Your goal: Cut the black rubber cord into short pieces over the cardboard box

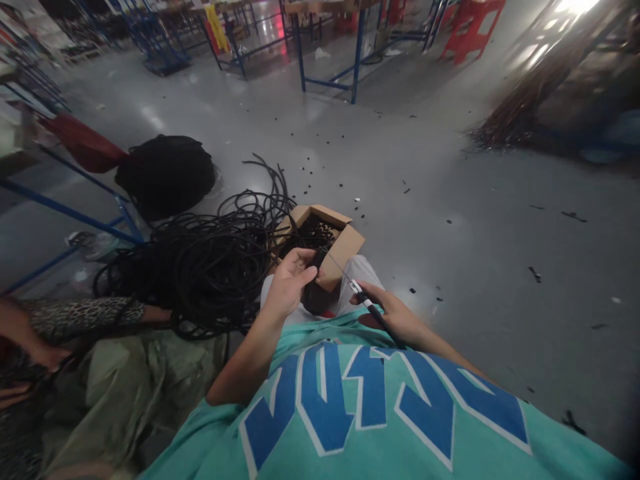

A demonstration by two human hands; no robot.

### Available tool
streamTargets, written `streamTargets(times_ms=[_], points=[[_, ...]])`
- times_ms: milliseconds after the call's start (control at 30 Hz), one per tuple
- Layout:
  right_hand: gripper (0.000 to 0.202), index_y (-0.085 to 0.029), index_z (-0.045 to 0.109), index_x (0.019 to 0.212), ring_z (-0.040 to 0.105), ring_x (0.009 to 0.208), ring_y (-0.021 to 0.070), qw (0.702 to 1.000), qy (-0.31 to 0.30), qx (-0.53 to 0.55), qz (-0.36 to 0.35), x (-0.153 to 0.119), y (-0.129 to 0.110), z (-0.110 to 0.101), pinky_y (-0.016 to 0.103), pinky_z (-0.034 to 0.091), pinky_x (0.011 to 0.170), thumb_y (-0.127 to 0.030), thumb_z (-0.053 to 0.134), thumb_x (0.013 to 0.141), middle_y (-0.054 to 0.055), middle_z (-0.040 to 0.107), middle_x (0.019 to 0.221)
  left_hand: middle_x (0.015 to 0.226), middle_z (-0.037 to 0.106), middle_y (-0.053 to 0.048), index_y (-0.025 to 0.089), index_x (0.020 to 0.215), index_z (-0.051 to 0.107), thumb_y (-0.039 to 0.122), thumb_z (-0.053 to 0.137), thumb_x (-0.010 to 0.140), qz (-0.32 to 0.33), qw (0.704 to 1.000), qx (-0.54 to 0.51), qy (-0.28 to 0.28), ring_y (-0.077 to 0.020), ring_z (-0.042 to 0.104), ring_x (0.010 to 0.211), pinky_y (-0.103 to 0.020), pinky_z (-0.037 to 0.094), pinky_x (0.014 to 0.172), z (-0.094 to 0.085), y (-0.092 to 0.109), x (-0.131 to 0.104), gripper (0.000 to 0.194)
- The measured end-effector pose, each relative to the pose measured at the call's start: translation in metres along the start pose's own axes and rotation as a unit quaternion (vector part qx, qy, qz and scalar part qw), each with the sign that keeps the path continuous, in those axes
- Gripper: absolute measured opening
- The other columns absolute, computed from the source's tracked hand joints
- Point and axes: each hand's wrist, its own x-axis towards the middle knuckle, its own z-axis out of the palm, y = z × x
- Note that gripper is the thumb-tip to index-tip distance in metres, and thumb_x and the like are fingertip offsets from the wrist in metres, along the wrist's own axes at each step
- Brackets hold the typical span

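Over the cardboard box (347,248), my left hand (293,280) is closed around a short black piece of tubing or cord (319,259), thumb pressed against it. My right hand (395,312) grips a thin-bladed cutting tool (369,305) with a silver collar and a long dark handle. Its slim metal tip points up and left, close to the black piece; whether they touch I cannot tell. Many small black cut pieces (320,230) lie inside the box, which stands between my knees. Long black cords (210,260) run from a tangled heap to the box's left side.
A big black bundle (167,173) sits beyond the heap, near a blue metal frame (70,210). Another person's hand (47,353) is at the left edge. Black scraps litter the grey floor (425,167). A blue-legged table (327,83) and a red stool (473,30) stand farther off.
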Motion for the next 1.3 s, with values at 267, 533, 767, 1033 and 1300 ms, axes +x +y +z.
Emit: streamTargets(times_ms=[267, 533, 767, 1033, 1300], points=[[0.059, -0.018, 0.051, 0.121, 0.056, 0.103, 0.0297, 0.999, 0.009, -0.031, -0.005, -0.002, -0.010, 0.003, 0.045, 0.041, 0.090, -0.029, 0.058, 0.063, 0.010, 0.060, 0.115, 0.060, 0.064, 0.001, 0.014, 0.076, 0.055, 0.028, 0.073, 0.061, 0.015, 0.998, 0.057, 0.020, -0.0109, 0.061, 0.057, -0.023, 0.047, 0.060, 0.007, -0.004, -0.007, 0.027], [0.058, -0.016, 0.053, 0.120, 0.054, 0.105, 0.0265, 0.998, 0.020, -0.053, -0.021, 0.004, -0.013, 0.005, 0.041, 0.040, 0.092, -0.023, 0.058, 0.063, 0.009, 0.060, 0.117, 0.057, 0.064, 0.000, 0.014, 0.068, 0.055, 0.032, 0.076, 0.056, -0.019, 0.999, 0.038, 0.023, -0.0118, 0.060, 0.052, -0.023, 0.047, 0.053, 0.018, 0.000, -0.016, 0.030], [0.052, -0.020, 0.059, 0.113, 0.058, 0.093, 0.0248, 0.999, 0.020, -0.043, -0.027, 0.001, -0.016, 0.004, 0.035, 0.045, 0.082, -0.017, 0.058, 0.062, 0.003, 0.067, 0.100, 0.056, 0.063, 0.000, 0.015, 0.067, 0.053, 0.033, 0.076, 0.056, -0.027, 0.999, 0.034, 0.012, -0.0117, 0.059, 0.051, -0.023, 0.046, 0.050, 0.018, -0.001, -0.017, 0.031], [0.049, -0.018, 0.063, 0.109, 0.061, 0.085, 0.0239, 0.999, 0.037, -0.036, -0.003, -0.001, -0.011, 0.006, 0.033, 0.045, 0.077, -0.013, 0.056, 0.060, 0.001, 0.068, 0.091, 0.053, 0.059, 0.001, 0.015, 0.071, 0.049, 0.033, 0.071, 0.064, -0.018, 0.998, 0.053, -0.011, -0.0100, 0.055, 0.050, -0.022, 0.044, 0.052, 0.017, -0.004, -0.018, 0.029], [0.041, -0.016, 0.065, 0.102, 0.059, 0.079, 0.0212, 0.998, -0.048, 0.043, -0.008, -0.005, -0.011, 0.013, 0.029, 0.046, 0.068, -0.017, 0.061, 0.061, 0.003, 0.067, 0.085, 0.071, 0.060, 0.003, 0.024, 0.124, 0.039, 0.018, 0.079, 0.052, -0.077, 0.976, 0.032, -0.201, -0.0081, 0.056, 0.054, -0.018, 0.042, 0.052, -0.005, -0.003, -0.012, 0.083]])
